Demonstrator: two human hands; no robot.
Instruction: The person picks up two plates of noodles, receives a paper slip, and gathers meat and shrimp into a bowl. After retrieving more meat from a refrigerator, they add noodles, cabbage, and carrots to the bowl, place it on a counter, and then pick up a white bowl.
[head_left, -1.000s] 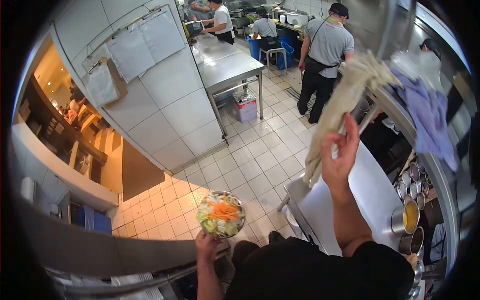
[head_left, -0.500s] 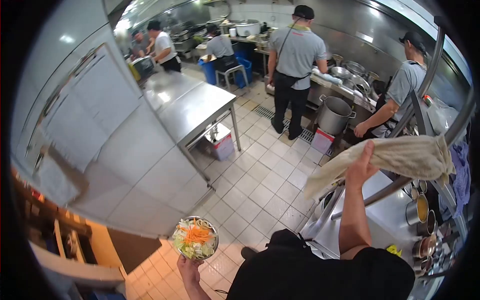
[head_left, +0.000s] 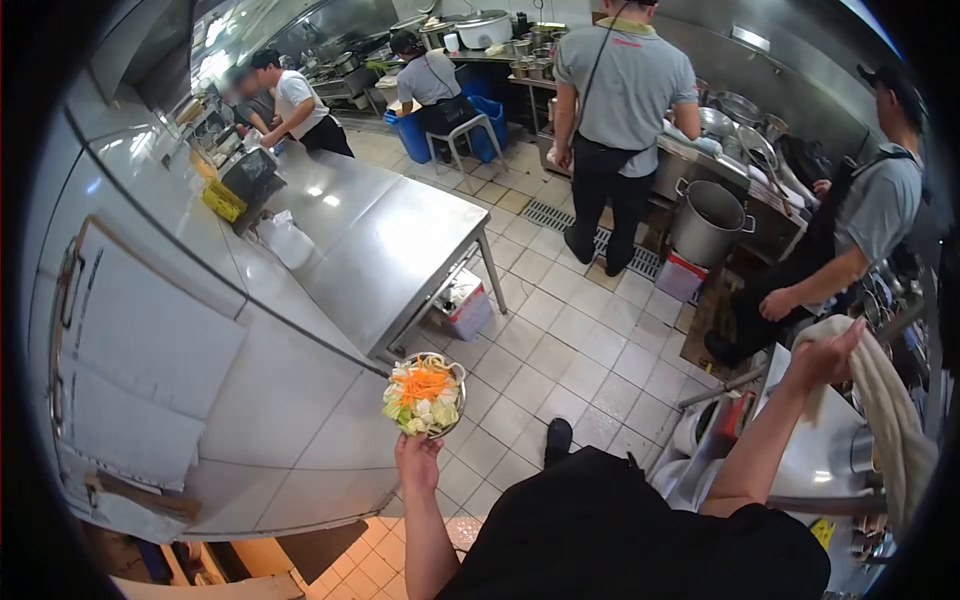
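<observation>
My left hand (head_left: 417, 460) grips the near edge of a round metal bowl (head_left: 459, 402), held out over the tiled floor. Shredded orange carrot (head_left: 420, 384) lies on top of pale cut vegetables (head_left: 432, 413) inside it. On the right, my right hand (head_left: 830, 358) is closed round a long beige cloth (head_left: 880, 400), which hangs down beside the metal counter (head_left: 805, 450). Part of the cloth is behind my fingers.
A steel table (head_left: 400, 235) bears a white plastic bag (head_left: 287, 240). A large pot (head_left: 708, 222) stands beyond. One person (head_left: 625, 100) has their back turned; another person (head_left: 850, 230) stands at right. A seated person (head_left: 430, 85) and two others are farther back.
The view has moved forward and turned. The bowl in my left hand is higher in view. My right hand and the cloth have shifted right, and the cloth now hangs down.
</observation>
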